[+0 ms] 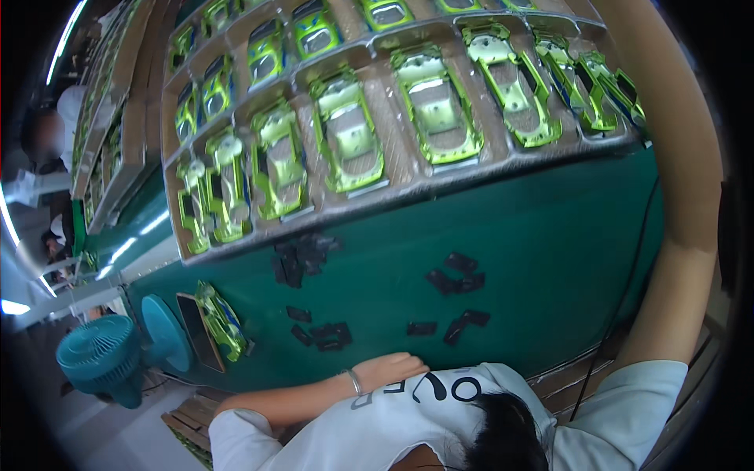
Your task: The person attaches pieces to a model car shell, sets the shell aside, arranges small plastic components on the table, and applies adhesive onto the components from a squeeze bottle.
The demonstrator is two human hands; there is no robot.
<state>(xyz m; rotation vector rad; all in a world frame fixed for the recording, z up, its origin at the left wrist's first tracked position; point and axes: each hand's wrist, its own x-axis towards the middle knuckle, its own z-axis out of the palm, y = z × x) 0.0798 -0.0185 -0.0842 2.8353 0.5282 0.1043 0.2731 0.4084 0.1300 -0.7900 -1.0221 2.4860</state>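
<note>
My left hand (390, 367) rests at the table's near edge, close against my shirt, with a metal bracelet (353, 382) on the wrist. Its fingers lie loosely flat with nothing seen in them, though part of the hand is hidden. Nearest to it are small flat black pieces (422, 328), lying in loose groups. My right forearm (687, 149) stretches up along the right side past the divided tray (377, 200); the hand itself is beyond the picture. Bright green toy car body shells (437, 110) sit in the tray's compartments.
A bigger pile of black pieces (302, 257) lies by the tray. To the left are a single green car shell (221, 322), a phone-like dark slab (200, 331) and a teal fan (98, 353). A black cable (628, 275) crosses the green table (542, 228) at right.
</note>
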